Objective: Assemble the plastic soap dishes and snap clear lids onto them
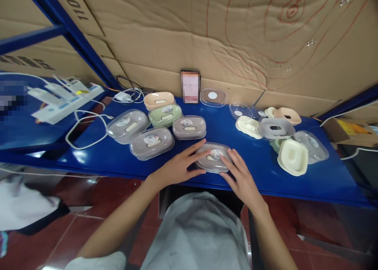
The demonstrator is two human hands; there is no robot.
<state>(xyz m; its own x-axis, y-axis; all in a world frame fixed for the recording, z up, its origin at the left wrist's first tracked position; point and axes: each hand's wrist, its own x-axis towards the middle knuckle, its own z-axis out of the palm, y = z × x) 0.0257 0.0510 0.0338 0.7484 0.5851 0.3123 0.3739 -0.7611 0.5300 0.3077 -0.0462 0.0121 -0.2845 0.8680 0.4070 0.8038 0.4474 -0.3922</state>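
A grey soap box with a clear lid and a round sticker (214, 165) lies flat on the blue table, close to its front edge. My left hand (180, 165) grips its left end, thumb along the near side and fingers reaching over the lid to the far side. At the right end my right hand (240, 177) holds the box, with fingertips on the lid near the sticker and the thumb at the near edge. Left of my hands are more lidded soap boxes: grey ones (152, 144), a green one (165, 115) and a peach one (159, 100).
Loose soap box parts pile up on the right: a cream tray (293, 156), a grey tray (277, 128) and clear lids (313, 146). Another clear lid (213, 98) lies behind, beside a phone (190, 87) leaning on cardboard. A power strip (67, 104) and white cables occupy the left.
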